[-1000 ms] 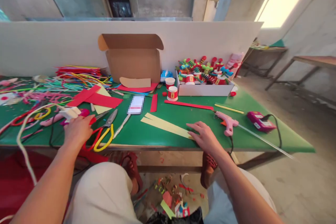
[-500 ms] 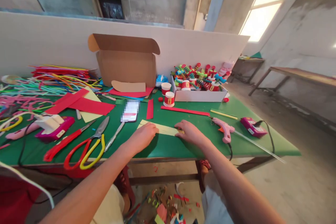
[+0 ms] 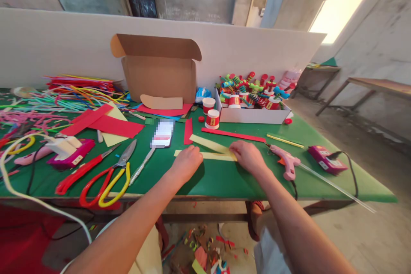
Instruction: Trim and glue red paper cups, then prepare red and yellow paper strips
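Observation:
Two pale yellow paper strips form a narrow V on the green table, spread at the left and meeting at my right hand (image 3: 248, 155). The nearer paper strip (image 3: 218, 156) lies nearly flat, with the curled fingers of my left hand (image 3: 189, 162) holding it down. The farther paper strip (image 3: 208, 142) slants up to the left, away from the first. My right fingers pinch both where they converge; whether the strips are still joined there is hidden. A red paper strip (image 3: 233, 134) lies just beyond.
Scissors (image 3: 123, 162), a red-handled knife (image 3: 83, 173), a pen (image 3: 143, 166) and a phone (image 3: 163, 132) lie left. A pink glue gun (image 3: 285, 160) and a purple power block (image 3: 327, 160) sit right. Behind stand paper cups (image 3: 212, 119) and a white box (image 3: 255, 115) of colourful figures.
The yellow paper was one piece between both hands; now it is parted into two strips at the left end. The view has shifted slightly, moving the scene rightward.

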A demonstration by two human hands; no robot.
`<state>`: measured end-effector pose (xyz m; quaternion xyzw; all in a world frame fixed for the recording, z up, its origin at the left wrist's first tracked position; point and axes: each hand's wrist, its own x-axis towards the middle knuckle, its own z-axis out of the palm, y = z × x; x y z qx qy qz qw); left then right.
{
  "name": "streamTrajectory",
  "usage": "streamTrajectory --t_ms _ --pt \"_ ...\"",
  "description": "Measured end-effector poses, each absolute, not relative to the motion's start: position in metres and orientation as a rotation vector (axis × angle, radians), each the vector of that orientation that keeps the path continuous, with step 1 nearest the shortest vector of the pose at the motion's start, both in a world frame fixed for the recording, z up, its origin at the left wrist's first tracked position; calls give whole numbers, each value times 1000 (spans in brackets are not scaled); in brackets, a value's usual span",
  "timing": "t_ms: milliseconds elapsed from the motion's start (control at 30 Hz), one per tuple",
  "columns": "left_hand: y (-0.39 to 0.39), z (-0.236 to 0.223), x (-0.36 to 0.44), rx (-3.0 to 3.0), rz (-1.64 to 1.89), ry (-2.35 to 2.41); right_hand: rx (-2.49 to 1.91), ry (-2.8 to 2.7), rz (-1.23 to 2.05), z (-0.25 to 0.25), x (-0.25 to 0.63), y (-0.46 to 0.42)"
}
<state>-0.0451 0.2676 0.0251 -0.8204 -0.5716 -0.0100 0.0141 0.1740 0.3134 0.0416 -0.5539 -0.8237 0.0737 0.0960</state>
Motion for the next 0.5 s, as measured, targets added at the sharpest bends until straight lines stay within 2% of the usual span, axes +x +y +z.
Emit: streamTrajectory --t_ms 133,267,300,367,433,500 --pt "281 23 -46 -2491 -166 -1841 -1513 -2157 172 53 200 311" --pt "265 37 -86 -2347 -323 -1961 -1112 -2275 504 63 202 287" --pt "257 43 -98 -2270 -421 -1995 -1009 -2347 606 64 197 280" --pt "239 55 -116 -2081 -1000 -1937 -837 -2471 773 65 183 265" --pt "222 64 -119 -2248 -1318 -1836 -718 -2586 845 64 166 253" --pt "210 65 -110 -2771 -1260 -1783 -668 -2662 854 62 154 247"
